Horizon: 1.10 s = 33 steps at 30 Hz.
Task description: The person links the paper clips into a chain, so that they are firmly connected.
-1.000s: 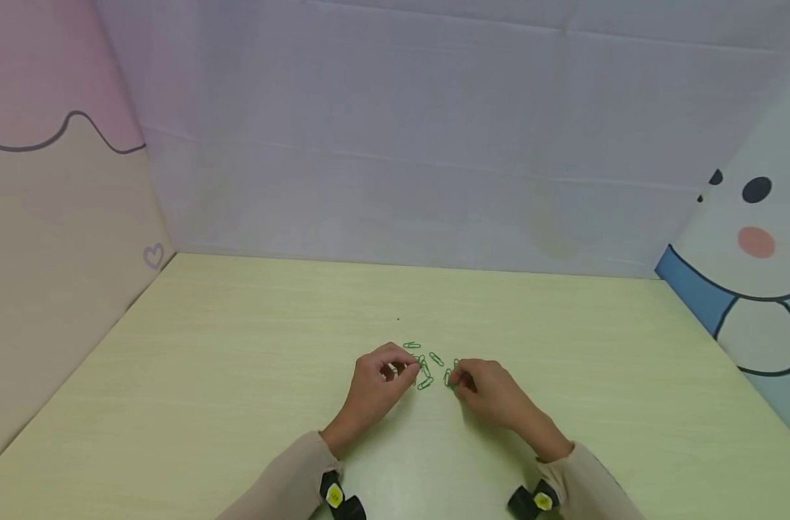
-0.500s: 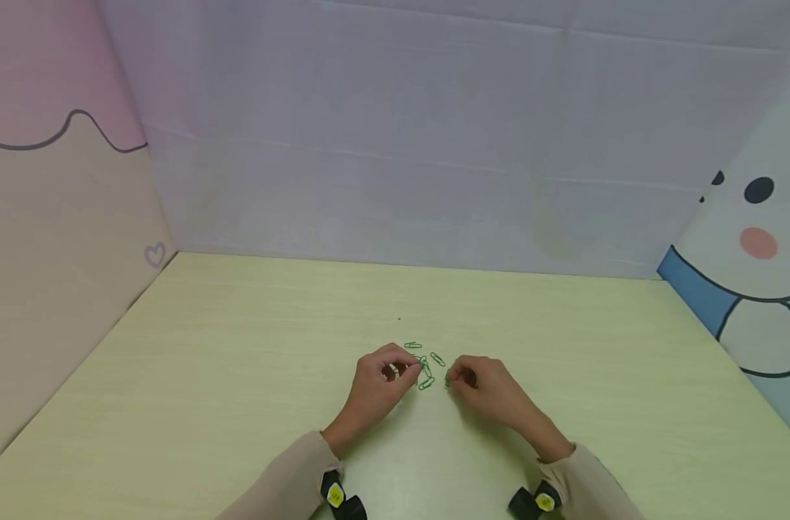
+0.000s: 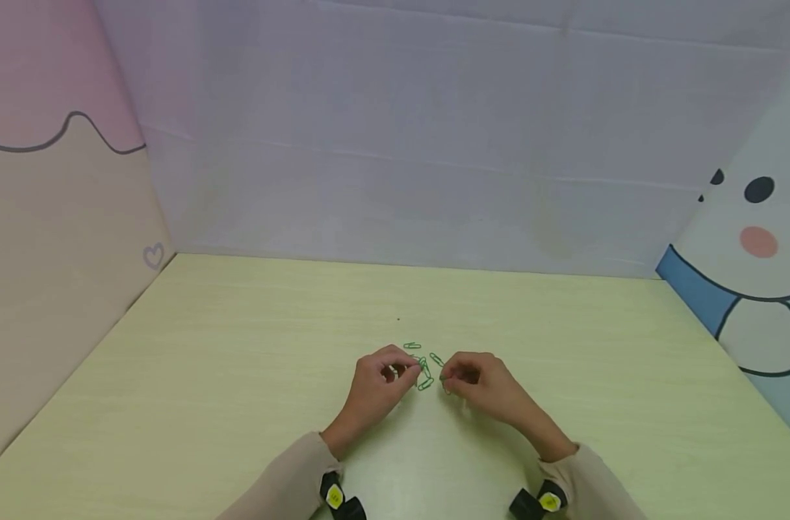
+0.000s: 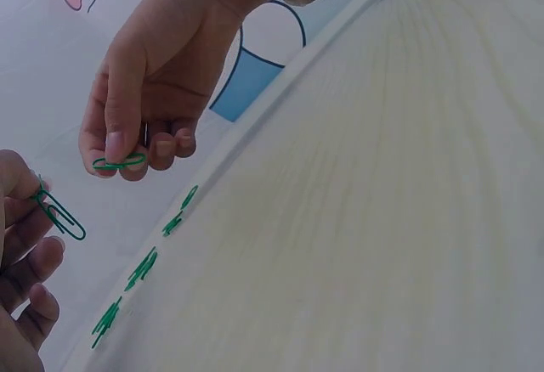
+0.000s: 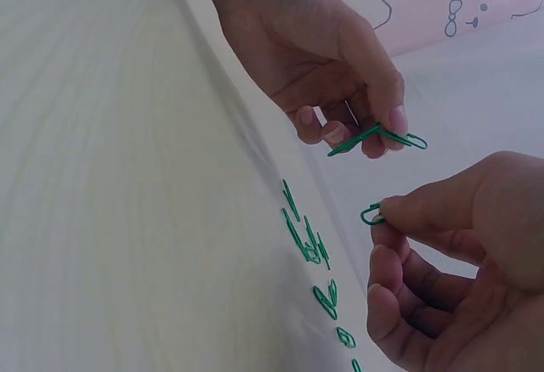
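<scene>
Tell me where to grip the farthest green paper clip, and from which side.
Probably its right end: pinch the paper clip from above and the right. In the head view it lies lengthwise left to right, with the left hand on its near side.

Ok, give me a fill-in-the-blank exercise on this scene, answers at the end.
The paper clip in the right hand is coloured ____.
The left hand pinches another paper clip between fingers and ____.
Loose paper clips lie on the wood-grained ____.
In the head view, the left panel bears a small outlined ____.

Green; thumb; table; heart.
</scene>
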Each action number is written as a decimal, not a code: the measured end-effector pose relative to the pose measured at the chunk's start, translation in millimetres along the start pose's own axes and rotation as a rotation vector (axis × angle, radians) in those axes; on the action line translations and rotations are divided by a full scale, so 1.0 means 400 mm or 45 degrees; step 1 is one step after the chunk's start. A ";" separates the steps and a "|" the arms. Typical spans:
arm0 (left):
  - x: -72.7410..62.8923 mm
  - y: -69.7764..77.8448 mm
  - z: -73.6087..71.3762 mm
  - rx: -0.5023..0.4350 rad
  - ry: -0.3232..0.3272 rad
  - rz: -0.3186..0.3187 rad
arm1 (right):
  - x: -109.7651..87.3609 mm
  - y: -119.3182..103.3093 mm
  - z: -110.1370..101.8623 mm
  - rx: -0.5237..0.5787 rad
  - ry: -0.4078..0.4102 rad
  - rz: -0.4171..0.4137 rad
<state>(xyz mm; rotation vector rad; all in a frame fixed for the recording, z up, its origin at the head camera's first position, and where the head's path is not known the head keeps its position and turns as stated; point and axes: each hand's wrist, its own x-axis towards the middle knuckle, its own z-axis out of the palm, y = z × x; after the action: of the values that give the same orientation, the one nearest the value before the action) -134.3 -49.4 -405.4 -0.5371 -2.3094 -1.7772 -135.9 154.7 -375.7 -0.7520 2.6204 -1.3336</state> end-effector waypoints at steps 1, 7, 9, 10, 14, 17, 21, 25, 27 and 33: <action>0.000 0.001 0.000 0.001 -0.002 -0.006 | 0.001 0.000 0.000 0.028 -0.002 0.006; -0.002 0.005 -0.002 -0.006 -0.009 -0.026 | 0.001 -0.005 -0.004 0.140 -0.001 0.027; -0.002 0.003 -0.002 -0.008 -0.015 -0.020 | 0.000 -0.008 -0.005 0.157 0.006 0.036; -0.002 0.001 -0.002 -0.006 -0.019 -0.017 | 0.000 -0.009 -0.005 0.162 0.010 0.041; -0.003 -0.002 -0.002 -0.012 -0.028 -0.007 | 0.001 -0.012 -0.003 0.151 0.027 0.054; -0.004 -0.001 -0.001 -0.010 -0.035 -0.002 | 0.002 -0.015 -0.002 0.157 0.028 0.056; -0.005 -0.001 0.000 -0.003 -0.045 0.008 | 0.003 -0.021 -0.001 0.199 0.020 0.053; -0.005 -0.001 0.002 0.005 -0.057 0.010 | 0.002 -0.026 -0.002 0.233 0.026 0.051; -0.006 -0.001 0.004 0.016 -0.067 0.017 | 0.002 -0.028 -0.002 0.248 0.034 0.052; -0.009 -0.001 0.008 0.024 -0.089 0.037 | 0.001 -0.031 -0.001 0.269 0.053 0.063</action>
<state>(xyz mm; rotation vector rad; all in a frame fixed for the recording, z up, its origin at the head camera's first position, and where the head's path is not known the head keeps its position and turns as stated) -131.0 -47.3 -407.9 -0.6360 -2.3488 -1.7482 -131.8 148.4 -365.5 -0.6306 2.4577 -1.5956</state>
